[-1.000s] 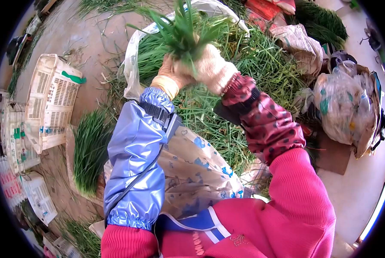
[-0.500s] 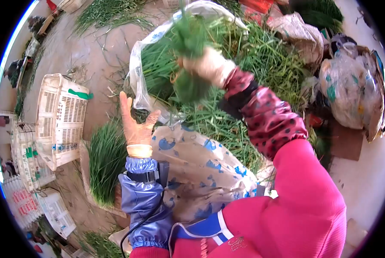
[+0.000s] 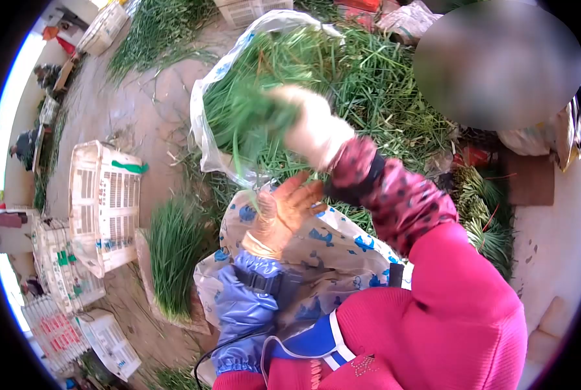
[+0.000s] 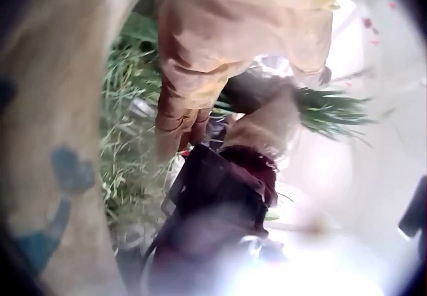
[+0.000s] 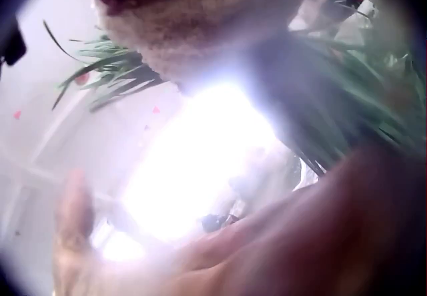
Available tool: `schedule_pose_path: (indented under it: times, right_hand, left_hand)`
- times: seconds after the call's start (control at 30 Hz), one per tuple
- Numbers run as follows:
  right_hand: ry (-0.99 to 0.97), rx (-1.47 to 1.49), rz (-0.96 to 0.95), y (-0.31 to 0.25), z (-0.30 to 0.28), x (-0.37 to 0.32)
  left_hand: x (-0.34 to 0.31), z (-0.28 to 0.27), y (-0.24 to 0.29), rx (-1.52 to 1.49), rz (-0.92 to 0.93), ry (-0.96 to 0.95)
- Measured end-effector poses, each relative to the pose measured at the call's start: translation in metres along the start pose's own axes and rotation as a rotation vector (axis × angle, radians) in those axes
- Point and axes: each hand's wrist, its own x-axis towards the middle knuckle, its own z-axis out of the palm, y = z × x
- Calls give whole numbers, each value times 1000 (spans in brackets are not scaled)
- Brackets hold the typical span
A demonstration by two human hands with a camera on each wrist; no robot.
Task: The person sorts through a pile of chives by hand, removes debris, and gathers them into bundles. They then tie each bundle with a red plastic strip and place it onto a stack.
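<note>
My right hand [image 3: 313,127], in a pale knit glove, grips a bunch of green chives [image 3: 254,117] over the opening of a clear plastic bag [image 3: 198,110]. Motion blurs the leaves in the head view. Just below and nearer my body is my left hand [image 3: 280,211], in a thin tan glove, its fingers extended and spread, holding nothing. In the left wrist view the chives [image 4: 333,112] stick out past the right glove [image 4: 267,119]. The right wrist view has leaves [image 5: 353,89] on both sides of that glove, with the left palm [image 5: 287,256] below.
Loose greens [image 3: 394,91] heap up right of the bag. A blue-patterned plastic sheet [image 3: 316,260] covers my lap. To the left lie a neat chive stack [image 3: 176,260] on a board and white crates [image 3: 105,208]. Tied bundles [image 3: 479,214] lie at right.
Both hands were together on the chives. The left hand let go, swung out left, then came back beneath the bunch. The right hand kept its grip and tipped the chives leftward.
</note>
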Motion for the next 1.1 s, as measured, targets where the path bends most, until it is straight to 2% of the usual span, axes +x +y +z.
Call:
schedule_pose_path:
  times: [0.03,0.1,0.17,0.23,0.27,0.37,0.4,0.43,0.5,0.53,0.57,0.6,0.63,0.67,0.7,0.77,0.8,0.83,0.87,0.93,0.97,1.03,1.07,1.1]
  right_hand:
    - [-10,-243,-303,-22,-5,-15]
    - [-96,-206,-400,-52,-5,-48]
    - [-290,-206,-407,-64,-1,-86]
    - [-318,-121,-414,-69,5,-126]
    - [-219,-195,-518,-63,14,-141]
    - [-555,-283,-368,-82,-19,-156]
    - [-564,115,-419,-75,-32,-153]
    - [-583,316,-269,-76,-52,-153]
    - [-489,877,695,-73,-75,-165]
    - [-347,984,810,-58,-75,-164]
    - [-192,1089,924,-34,-70,-168]
    - [-227,1145,933,-1,-62,-181]
    - [-370,1329,969,14,-51,-185]
    - [-383,1517,842,34,-29,-188]
    - [-392,1698,708,44,-10,-189]
    - [-191,1667,688,29,-20,-147]
    - [145,1573,782,6,-31,-124]
    - [150,1471,612,24,-39,-121]
    - [138,1752,720,44,-47,-112]
    - [181,1565,804,98,-56,-102]
    - [128,1530,831,94,-66,-93]
    - [-16,1362,670,75,-80,-75]
    - [-120,1300,531,103,-80,-71]
    - [-217,1114,501,87,-89,-61]
  left_hand:
    - [4,-11,-13,-263,-52,-71]
    - [0,-28,-23,-358,-126,-21]
    - [-5,-36,-21,-342,-207,71]
    - [-7,-37,-23,-287,-272,133]
    - [-8,-36,-23,-270,-306,160]
    - [-5,-29,-21,-232,-345,208]
    - [-5,-23,-17,-240,-334,199]
    - [-5,-14,-10,-255,-300,158]
    - [-9,1,0,-262,-179,43]
    - [-8,-4,13,110,-173,121]
    - [-14,1,11,203,-186,230]
    - [-17,7,11,148,-210,109]
    - [-17,10,11,89,-238,-16]
    - [-13,-7,15,239,-242,-154]
    - [-16,-20,7,153,-298,-161]
    - [-30,10,7,257,-336,-62]
    - [-39,7,4,319,-369,-73]
    - [-47,5,4,326,-395,-58]
    - [-55,4,5,331,-424,-41]
    - [-64,13,8,301,-436,-21]
    - [-69,17,10,286,-442,-11]
    - [-75,7,14,406,-476,-4]
    - [-77,3,16,461,-489,7]
    - [-79,-1,18,516,-504,18]
